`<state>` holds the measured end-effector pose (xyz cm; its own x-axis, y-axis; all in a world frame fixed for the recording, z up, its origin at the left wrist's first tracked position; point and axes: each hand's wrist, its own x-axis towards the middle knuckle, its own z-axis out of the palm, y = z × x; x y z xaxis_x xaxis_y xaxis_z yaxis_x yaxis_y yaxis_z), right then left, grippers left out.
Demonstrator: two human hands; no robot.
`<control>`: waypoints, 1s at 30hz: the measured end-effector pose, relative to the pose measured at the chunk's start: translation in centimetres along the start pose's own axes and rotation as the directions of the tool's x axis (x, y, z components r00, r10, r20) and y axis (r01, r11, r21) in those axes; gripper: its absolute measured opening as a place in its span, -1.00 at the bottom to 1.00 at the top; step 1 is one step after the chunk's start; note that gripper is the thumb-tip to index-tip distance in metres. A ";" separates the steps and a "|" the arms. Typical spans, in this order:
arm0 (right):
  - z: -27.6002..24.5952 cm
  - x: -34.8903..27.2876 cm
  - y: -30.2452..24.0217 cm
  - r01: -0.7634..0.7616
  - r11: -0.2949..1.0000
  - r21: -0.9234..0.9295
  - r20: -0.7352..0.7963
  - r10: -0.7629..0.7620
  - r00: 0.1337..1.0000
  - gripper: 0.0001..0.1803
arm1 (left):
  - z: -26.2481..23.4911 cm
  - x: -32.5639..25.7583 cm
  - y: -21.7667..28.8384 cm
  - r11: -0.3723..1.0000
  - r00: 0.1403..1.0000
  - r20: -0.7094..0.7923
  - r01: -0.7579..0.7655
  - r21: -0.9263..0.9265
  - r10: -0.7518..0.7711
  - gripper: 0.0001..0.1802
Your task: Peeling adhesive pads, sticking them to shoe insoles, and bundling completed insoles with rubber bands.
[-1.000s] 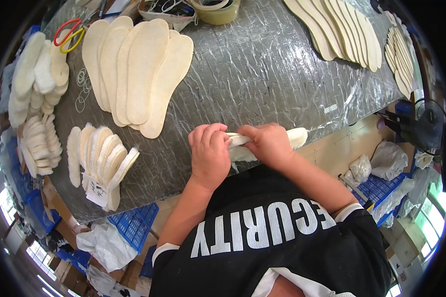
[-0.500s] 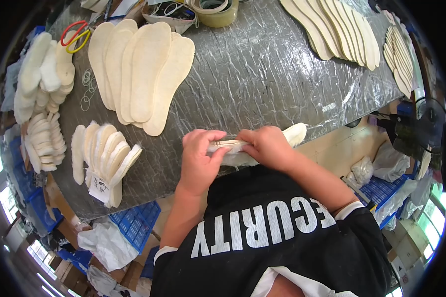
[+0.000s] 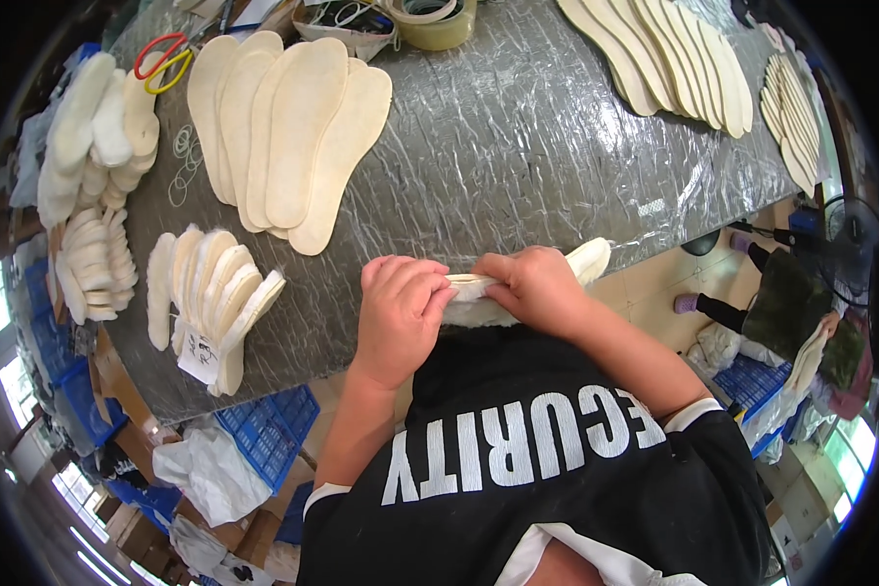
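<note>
Cream fleecy foot-shaped insoles (image 3: 474, 313): between both hands at the near edge of the grey film-covered table (image 3: 488, 166); probably light, soft, bendy.
Left hand (image 3: 400, 308): fingers and thumb pinch the insoles' left part.
Right hand (image 3: 537, 288): grips farther right — a pale tip shows beyond.
Hold: likely surest along the firmer edges — fleece may slip.
Flat beige felt-like insoles (image 3: 303, 137): farther off, fanned; look thin, flexible.

Left hand (image 3: 402, 308): is gripping the fleecy insoles (image 3: 474, 311) at their left end
Right hand (image 3: 529, 288): is pinching them beside it
Fanned insoles (image 3: 301, 137): are lying on the grey table (image 3: 479, 146)
Tagged bundle (image 3: 208, 288): is resting at left
</note>
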<state>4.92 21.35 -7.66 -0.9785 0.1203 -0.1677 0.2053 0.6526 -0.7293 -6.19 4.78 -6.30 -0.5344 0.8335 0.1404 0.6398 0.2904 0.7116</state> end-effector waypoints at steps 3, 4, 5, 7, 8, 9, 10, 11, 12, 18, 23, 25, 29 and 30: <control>0.1 -0.1 -0.2 0.008 1.000 -0.007 -0.003 -0.008 1.000 -0.83 | 0.4 -0.3 0.2 1.000 0.999 -0.053 0.003 0.018 -0.002 -0.89; 0.1 -0.1 -0.2 0.010 1.000 -0.012 0.001 -0.010 1.000 -0.83 | 0.6 -0.4 0.3 0.999 0.996 -0.084 0.021 0.031 -0.018 -0.89; 0.2 -0.2 -0.1 0.012 1.000 -0.017 0.005 -0.012 1.000 -0.83 | 0.7 -0.5 0.4 0.999 0.996 -0.085 0.020 0.030 -0.018 -0.89; 0.2 -0.3 0.0 0.017 0.999 -0.027 -0.002 -0.017 1.000 -0.83 | 0.9 -0.5 0.8 0.995 0.996 -0.086 0.003 0.102 0.006 -0.89; 0.2 -0.3 0.1 0.021 0.999 -0.037 -0.009 -0.021 1.000 -0.82 | 1.0 -0.6 0.9 0.995 0.996 -0.087 0.002 0.102 0.006 -0.89; 0.2 -0.3 0.1 0.021 0.999 -0.038 -0.010 -0.022 1.000 -0.82 | 1.2 -0.6 0.9 0.990 0.997 -0.074 -0.018 0.138 0.028 -0.87; 0.2 -0.4 0.1 0.012 0.999 -0.034 -0.018 -0.013 1.000 -0.82 | 1.3 -0.7 1.0 0.984 0.997 -0.062 -0.037 0.176 0.049 -0.86; 0.2 -0.4 0.0 0.003 1.000 -0.030 -0.026 -0.004 1.000 -0.82 | 1.5 -0.7 1.1 0.984 0.997 -0.064 -0.038 0.177 0.050 -0.86; 0.2 -0.4 0.0 0.005 1.000 -0.031 -0.027 -0.006 1.000 -0.82 | 1.8 -0.7 1.2 0.983 0.996 -0.064 -0.047 0.178 0.059 -0.85; 0.4 -0.6 -0.2 -0.062 0.998 0.001 0.000 0.062 0.998 -0.82 | 2.8 -1.6 0.3 0.994 0.995 -0.091 -0.036 0.101 0.045 -0.85; -0.1 -0.8 -0.3 -0.054 0.999 -0.008 0.117 0.054 0.992 -0.79 | 2.8 -1.6 0.7 0.999 0.993 -0.115 0.003 0.037 0.001 -0.87; -0.6 -0.7 -0.8 -0.034 0.998 0.045 0.117 0.028 0.993 -0.80 | 2.3 -1.6 0.8 1.000 0.994 -0.105 -0.004 0.005 0.005 -0.86; 0.0 -0.6 -1.4 -0.035 0.995 0.090 0.051 0.031 0.998 -0.80 | 1.3 -1.7 1.0 0.998 0.998 -0.058 -0.038 -0.042 0.035 -0.89; -0.2 -0.8 -1.7 -0.032 0.996 0.087 0.046 0.028 0.999 -0.80 | 0.9 -1.9 1.4 0.966 0.984 -0.090 0.132 -0.224 -0.155 -0.89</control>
<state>5.33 20.28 -6.17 -0.9703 0.1042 -0.2185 0.2377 0.5808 -0.7786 -3.74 3.99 -6.16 -0.6746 0.7328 0.0894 0.4234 0.2849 0.8600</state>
